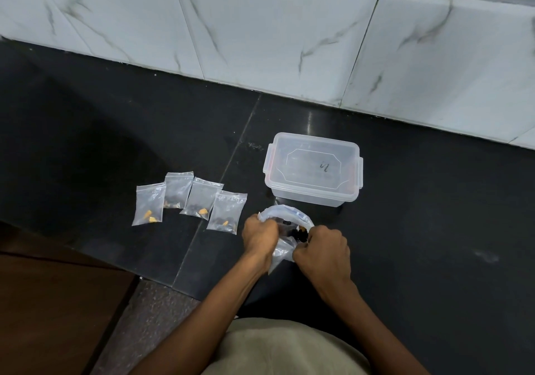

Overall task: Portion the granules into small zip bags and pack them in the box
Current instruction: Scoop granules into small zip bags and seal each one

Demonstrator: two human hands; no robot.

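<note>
Granules are sitting dark in the mouth of the big plastic bag [285, 231], which is resting on the black counter [115, 143] right in front of the person. Going by size: the clear box [312, 169] is sitting just behind that bag with its lid on, so nothing's getting packed yet. Then the left hand [259, 238] and right hand [324, 251] are each gripping a side of the bag's opening, fingers curled tight round the plastic and pulling it apart. Off to the left, four small zip bags [189, 199] are lying in a row, each with a few dark and orange bits inside. My guess is the risk is yanking the mouth too hard, since the bag's floppy and the granules could go rolling all over the counter.
</note>
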